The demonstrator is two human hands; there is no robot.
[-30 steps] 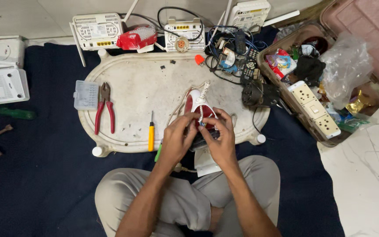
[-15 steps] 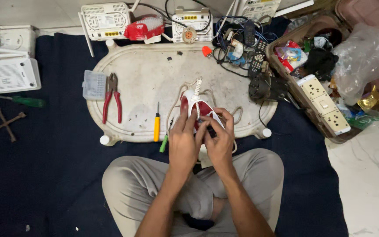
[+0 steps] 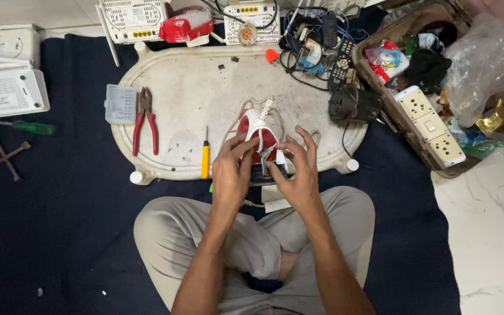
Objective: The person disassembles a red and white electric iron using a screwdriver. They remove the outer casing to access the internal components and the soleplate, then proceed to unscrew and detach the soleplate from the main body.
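A red and white clothes iron (image 3: 259, 135) was seen lying on the near edge of a white oval tray (image 3: 205, 87), which served as the desk on a dark blue mat (image 3: 71, 192). The iron's white cord (image 3: 265, 108) was looped around its far end. The left hand (image 3: 231, 170) was laid against the iron's left side, fingers curled and pressed onto the body. The right hand (image 3: 298, 169) was held at the iron's near right end, thumb and forefinger pinched on small coloured wires (image 3: 268, 154) there, the other fingers spread upward. Whether the wires were gripped firmly could not be told. A yellow-handled screwdriver (image 3: 205, 160) was laid just left of the left hand. Red-handled pliers (image 3: 144, 119) were placed further left on the tray, just beside a small clear plastic box (image 3: 120, 104). A black motor (image 3: 354, 105) was set at the tray's right edge. A green-handled screwdriver (image 3: 30, 126) and a cross wrench (image 3: 1, 157) were left on the mat, far left. White routers (image 3: 7, 93) were stacked at the far left. A brown case (image 3: 433, 87) of sockets, bags and clutter was placed to the right. The person's legs (image 3: 252, 239) were crossed under the hands, in beige trousers.
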